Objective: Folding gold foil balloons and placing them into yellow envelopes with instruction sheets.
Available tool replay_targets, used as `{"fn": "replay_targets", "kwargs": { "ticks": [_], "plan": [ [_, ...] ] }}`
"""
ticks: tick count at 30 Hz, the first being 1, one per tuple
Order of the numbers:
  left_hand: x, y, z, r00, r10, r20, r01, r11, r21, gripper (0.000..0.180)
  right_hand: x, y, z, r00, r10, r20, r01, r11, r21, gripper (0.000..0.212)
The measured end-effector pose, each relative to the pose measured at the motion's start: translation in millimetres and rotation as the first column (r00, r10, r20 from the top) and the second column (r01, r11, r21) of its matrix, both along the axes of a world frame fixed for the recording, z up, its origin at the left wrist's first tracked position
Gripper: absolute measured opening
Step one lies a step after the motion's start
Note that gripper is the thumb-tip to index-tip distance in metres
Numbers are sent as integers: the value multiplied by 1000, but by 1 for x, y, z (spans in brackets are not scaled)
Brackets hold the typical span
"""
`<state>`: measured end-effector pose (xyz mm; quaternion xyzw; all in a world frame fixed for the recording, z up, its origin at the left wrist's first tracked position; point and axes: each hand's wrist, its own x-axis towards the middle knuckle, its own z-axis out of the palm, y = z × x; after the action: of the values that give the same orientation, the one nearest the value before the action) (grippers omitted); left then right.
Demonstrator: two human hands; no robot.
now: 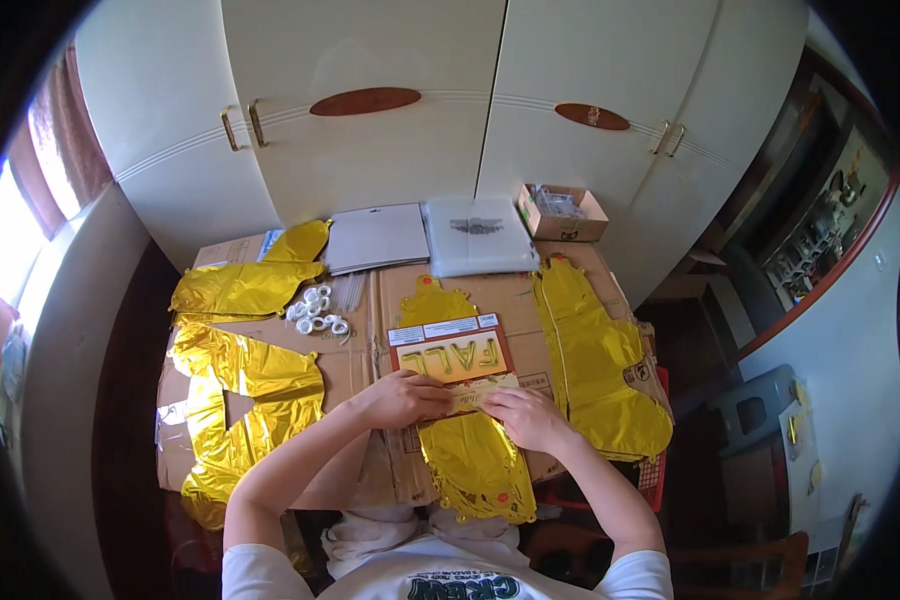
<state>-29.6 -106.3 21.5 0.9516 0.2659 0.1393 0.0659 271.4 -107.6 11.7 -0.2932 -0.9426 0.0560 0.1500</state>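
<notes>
Foil, gold and flattened into a letter-shaped balloon (475, 465), lies across the middle of the cardboard-covered bench (363, 335), its near end just over the front edge. On top of it sits a printed packaging card (450, 362), with foil showing beyond both its near and far ends. Left hand (410, 398) and right hand (525, 415) both touch the card's cream lower strip (465, 396), fingers bent inward from either side, probably to steady it evenly; whether they pinch it or only press, I cannot tell. More gold foil pieces (285, 380) spread along the left edge, and another long one (595, 365) fills the right, perhaps kept flat and apart to avoid creasing. Farther back, left of centre, white ribbon rolls (317, 312) cluster beside clear straws (349, 290). Along the far edge stand a stack of grey boards (378, 238), clear plastic bags (482, 250) and, at the far right corner, an open carton (575, 228), seemingly within reach yet out of the way. White cabinet doors (370, 60) rise behind.
</notes>
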Motion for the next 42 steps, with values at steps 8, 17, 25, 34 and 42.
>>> {"fn": "replay_targets", "kwargs": {
  "ticks": [8,17,25,34,42],
  "plan": [
    [9,-5,24,954,-48,-297,34,998,-54,37,14,7,-3,994,103,-42,-98,990,106,32],
    [30,-3,32,941,27,-338,-117,961,-249,33,48,-12,36,939,294,178,-331,914,236,28],
    [19,25,10,970,-143,-196,74,943,-323,26,29,11,13,998,19,-63,-15,998,56,31],
    [6,4,-5,986,168,-1,-168,985,-25,48,11,7,-17,990,-102,-97,99,994,-40,36],
    [7,-1,-20,963,232,-138,-231,973,27,46,12,7,-23,979,-119,-166,118,993,-15,32]
  ]
}}
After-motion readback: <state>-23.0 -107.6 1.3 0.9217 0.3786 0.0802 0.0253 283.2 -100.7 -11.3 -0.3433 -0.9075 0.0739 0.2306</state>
